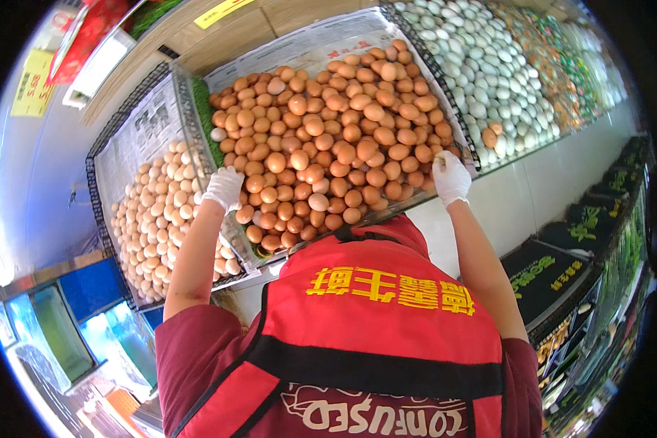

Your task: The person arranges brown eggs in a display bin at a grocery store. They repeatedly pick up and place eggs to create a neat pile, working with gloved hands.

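My left hand (225,189), in a white glove, lies at the left edge of a bin of brown eggs (328,142), by the divider beside paler eggs (159,219). My right hand (449,176), also gloved in white, is at the right front corner of the same bin, with its fingertips close together beside the outermost eggs. The fingers of both hands are partly hidden, so whether either holds an egg or the bin's edge cannot be told. Newspaper (306,46) lines the back of the bin, and a strip of green artificial grass (203,112) runs along its left side.
Pale green eggs (484,71) fill the bin to the right, with two brown eggs (491,134) among them. Packaged items (564,60) lie beyond. Black crates (547,274) stand at the lower right, glass tanks (60,328) at the lower left. Yellow price signs (33,82) hang upper left.
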A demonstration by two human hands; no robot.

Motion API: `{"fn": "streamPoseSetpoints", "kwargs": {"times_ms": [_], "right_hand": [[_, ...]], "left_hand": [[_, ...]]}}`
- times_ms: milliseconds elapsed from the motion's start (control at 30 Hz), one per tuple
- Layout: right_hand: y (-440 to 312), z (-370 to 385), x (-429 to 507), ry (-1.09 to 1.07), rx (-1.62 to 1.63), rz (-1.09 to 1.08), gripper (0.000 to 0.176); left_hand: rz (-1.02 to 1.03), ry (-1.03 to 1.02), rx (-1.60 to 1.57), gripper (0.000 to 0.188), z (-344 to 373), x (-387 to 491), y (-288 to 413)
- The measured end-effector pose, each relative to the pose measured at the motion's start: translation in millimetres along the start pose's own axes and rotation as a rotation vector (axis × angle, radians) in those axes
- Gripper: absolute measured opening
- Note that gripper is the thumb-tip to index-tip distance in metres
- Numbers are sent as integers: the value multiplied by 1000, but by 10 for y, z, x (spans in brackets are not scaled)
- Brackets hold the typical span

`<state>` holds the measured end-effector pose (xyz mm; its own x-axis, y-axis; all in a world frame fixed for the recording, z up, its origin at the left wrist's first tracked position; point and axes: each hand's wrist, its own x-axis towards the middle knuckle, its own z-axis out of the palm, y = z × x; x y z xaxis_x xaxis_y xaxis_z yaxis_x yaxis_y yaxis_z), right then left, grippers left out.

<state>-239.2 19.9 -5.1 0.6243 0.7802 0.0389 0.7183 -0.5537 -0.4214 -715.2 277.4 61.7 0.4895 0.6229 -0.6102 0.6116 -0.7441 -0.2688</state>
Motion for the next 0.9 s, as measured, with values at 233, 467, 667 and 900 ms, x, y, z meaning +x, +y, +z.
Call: {"fn": "streamPoseSetpoints", "kwargs": {"times_ms": [233, 467, 667, 900], "right_hand": [[37, 35, -6, 16, -35, 7, 18], [16, 36, -8, 16, -20, 12, 18], [14, 53, 0, 31, -51, 15, 19], [10, 33, -10, 28, -48, 23, 18]], "left_hand": [[9, -75, 238, 48, 271, 148, 21], [53, -41, 155, 42, 230, 105, -41], [99, -43, -270, 61, -1, -48, -142], [155, 152, -619, 65, -464, -116, -107]]}}
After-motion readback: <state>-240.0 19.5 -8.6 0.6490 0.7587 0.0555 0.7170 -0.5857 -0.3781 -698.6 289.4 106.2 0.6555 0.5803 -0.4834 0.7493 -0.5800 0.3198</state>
